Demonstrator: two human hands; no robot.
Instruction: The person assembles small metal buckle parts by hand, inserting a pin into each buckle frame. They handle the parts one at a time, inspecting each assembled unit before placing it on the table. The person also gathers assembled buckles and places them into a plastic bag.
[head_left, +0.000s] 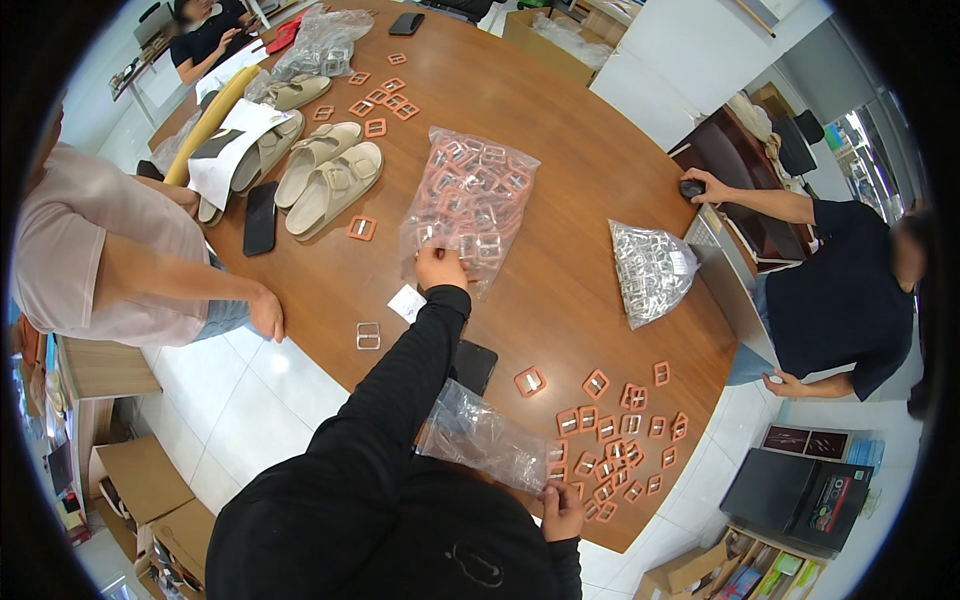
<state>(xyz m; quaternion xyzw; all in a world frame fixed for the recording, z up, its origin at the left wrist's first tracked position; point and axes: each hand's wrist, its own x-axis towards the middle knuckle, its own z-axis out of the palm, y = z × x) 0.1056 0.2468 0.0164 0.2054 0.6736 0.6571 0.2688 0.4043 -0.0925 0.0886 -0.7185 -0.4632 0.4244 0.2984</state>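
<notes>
My left hand (440,268) reaches across the round wooden table (560,130) and pinches the near edge of a large clear bag of orange buckles (472,200). My right hand (562,510) is at the table's near edge, closed on the end of a smaller, nearly empty clear bag (480,437). Several loose orange buckles (612,440) lie spread on the table just beyond my right hand. A white paper slip (406,303) lies beside my left wrist.
A bag of silver buckles (650,270) lies to the right, with a single silver buckle (368,336) at the left edge. Beige sandals (330,180), a black phone (260,218) and more orange buckles (385,100) lie farther off. A dark phone (475,365) lies under my left arm. Other people stand at the left (110,260) and right (840,290).
</notes>
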